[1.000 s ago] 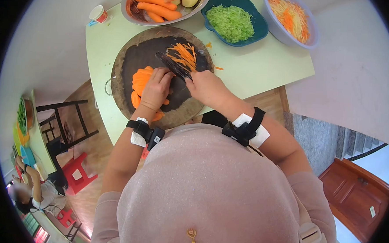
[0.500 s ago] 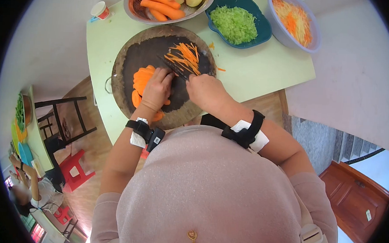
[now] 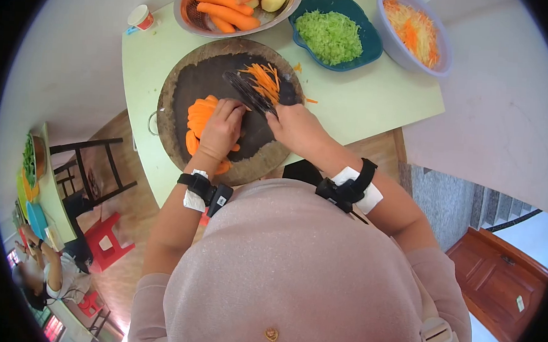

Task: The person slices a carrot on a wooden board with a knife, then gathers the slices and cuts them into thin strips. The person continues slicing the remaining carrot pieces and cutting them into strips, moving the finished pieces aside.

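My right hand (image 3: 296,126) grips a dark-bladed kitchen knife (image 3: 247,92), its blade slanting up and to the left over the round wooden chopping board (image 3: 252,168). Beyond the blade lies a pile of carrot strips (image 3: 266,81). My left hand (image 3: 222,130) is closed, fingers bent and bunched, with a bit of orange showing at the fingertips close to the blade. What sits under those fingers is mostly hidden. Overlapping carrot slices (image 3: 199,114) lie against the left side of this hand, and a few more show near its wrist.
Behind the board stand a metal colander (image 3: 184,8) of carrots and potatoes, a teal basin (image 3: 373,43) of shredded green vegetable and a lilac bowl (image 3: 444,62) of orange and pale shreds. A paper cup (image 3: 141,17) stands back left. Another person (image 3: 58,271) sits far left.
My right hand has shifted slightly right, and the knife has turned so more of its blade face shows. My left hand stays nearly in place.
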Motion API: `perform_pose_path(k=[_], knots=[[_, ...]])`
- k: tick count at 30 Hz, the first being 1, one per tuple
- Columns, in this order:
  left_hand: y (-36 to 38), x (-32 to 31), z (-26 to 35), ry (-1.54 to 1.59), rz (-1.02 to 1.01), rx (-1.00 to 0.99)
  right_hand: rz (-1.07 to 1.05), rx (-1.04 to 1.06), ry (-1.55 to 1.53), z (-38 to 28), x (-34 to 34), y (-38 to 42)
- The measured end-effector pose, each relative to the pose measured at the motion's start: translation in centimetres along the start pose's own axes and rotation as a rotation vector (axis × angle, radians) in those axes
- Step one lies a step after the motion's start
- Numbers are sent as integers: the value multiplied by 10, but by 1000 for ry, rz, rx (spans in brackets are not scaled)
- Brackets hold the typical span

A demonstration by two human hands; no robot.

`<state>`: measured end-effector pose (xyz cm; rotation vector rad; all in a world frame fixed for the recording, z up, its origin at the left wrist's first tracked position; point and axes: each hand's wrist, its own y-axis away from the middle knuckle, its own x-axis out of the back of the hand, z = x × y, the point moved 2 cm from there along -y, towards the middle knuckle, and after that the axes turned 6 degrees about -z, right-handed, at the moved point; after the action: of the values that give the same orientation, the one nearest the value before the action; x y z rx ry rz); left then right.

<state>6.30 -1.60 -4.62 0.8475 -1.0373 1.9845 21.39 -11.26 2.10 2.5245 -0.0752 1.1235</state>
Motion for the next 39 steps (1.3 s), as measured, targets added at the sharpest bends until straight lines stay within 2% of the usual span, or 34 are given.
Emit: perform_pose_path(k=[6, 19, 22, 24, 25, 28, 30, 34, 36, 38, 39], knots=[[1, 0, -1, -9, -11, 3, -43, 46, 105, -7, 0, 7], [2, 0, -2, 10, -28, 2, -45, 73, 124, -7, -13, -9], [1, -1, -3, 4, -18, -1, 33, 113, 174, -3, -11, -20], [1, 0, -5, 54, -5, 9, -180, -146, -191, 2, -1, -22], [-1, 0, -7, 49, -1, 12, -182, -140, -189, 6, 0, -20], [-3, 3, -10, 140, 9, 117, -111, -140, -346, 16, 3, -11], [-6, 12, -15, 338, -97, 425, -151, -136, -403, 12, 7, -5], [-1, 29, -29, 303, 7, 379, -182, -116, -406, 12, 0, 0], [7, 37, -40, 536, 215, 429, -210, -62, -341, 10, -1, 2], [17, 48, -51, 561, 202, 518, -243, -66, -317, 8, -1, 4], [19, 54, -56, 671, 242, 602, -265, -70, -296, 7, -1, 3]])
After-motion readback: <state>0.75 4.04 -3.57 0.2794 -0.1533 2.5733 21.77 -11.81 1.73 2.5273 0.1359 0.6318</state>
